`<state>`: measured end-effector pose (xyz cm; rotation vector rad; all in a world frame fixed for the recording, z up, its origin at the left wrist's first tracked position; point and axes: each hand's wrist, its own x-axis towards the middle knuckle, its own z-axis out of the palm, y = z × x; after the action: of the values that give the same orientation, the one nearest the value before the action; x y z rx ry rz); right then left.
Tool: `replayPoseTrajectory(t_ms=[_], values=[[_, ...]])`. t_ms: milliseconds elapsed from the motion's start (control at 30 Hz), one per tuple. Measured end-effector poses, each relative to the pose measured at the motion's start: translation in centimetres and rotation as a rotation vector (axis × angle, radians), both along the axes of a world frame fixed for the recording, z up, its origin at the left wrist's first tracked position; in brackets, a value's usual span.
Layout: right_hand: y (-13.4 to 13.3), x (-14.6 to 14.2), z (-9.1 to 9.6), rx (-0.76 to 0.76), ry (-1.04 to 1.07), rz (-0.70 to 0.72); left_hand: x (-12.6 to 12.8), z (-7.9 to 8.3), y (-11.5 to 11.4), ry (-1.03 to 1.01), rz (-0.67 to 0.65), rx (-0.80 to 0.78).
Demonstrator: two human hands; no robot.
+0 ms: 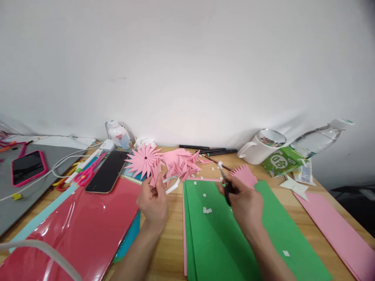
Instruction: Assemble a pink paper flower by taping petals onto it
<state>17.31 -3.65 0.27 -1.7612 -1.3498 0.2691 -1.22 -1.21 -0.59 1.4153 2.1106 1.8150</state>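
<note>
My left hand (154, 201) is closed around a folded pink paper piece (156, 171), and a curled white tape strip (172, 184) hangs from its fingers. In my right hand (246, 201) are black-handled scissors (227, 191), held over the green paper. A small white scrap (220, 164) sits at the scissor tips. Behind my left hand lies a pink pleated paper rosette (145, 158), beside a heap of folded pink pieces (183, 164). Another pleated pink piece (244, 175) rests just beyond my right hand.
Green sheets (215, 242) bear several white scraps. To the left are a red folder (79, 226), a dark phone (108, 171), pink scissors (89, 171) and a small bottle (119, 134). A white mug (259, 150), green packet (283, 162) and water bottle (318, 138) stand back right.
</note>
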Motion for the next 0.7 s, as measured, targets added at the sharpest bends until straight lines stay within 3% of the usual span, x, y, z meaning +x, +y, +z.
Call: replayPoseTrajectory(t_ms=[67, 167, 233, 467, 533, 700], values=[[0.3, 0.1, 0.6, 0.011, 0.124, 0.054, 0.2, -0.2, -0.1, -0.029, -0.057, 0.013], [0.0, -1.4, 1.1, 0.022, 0.34, 0.36, 0.6, -0.7, -0.3, 0.067, -0.14, 0.084], [-0.4, -2.6, 1.0, 0.024, 0.424, 0.458, 0.8, -0.9, -0.5, 0.1, -0.147, 0.119], [-0.7, -4.2, 0.3, 0.056, 0.543, 0.468, 1.3, -0.4, -1.1, 0.218, -0.253, 0.191], [-0.8, -4.3, 0.4, 0.11, 0.482, 0.469, 1.4, -0.1, -1.0, 0.254, -0.275, 0.202], [-1.3, -4.1, 0.9, 0.424, 0.137, 0.387, 1.4, 0.0, -0.7, 0.265, -0.252, 0.148]])
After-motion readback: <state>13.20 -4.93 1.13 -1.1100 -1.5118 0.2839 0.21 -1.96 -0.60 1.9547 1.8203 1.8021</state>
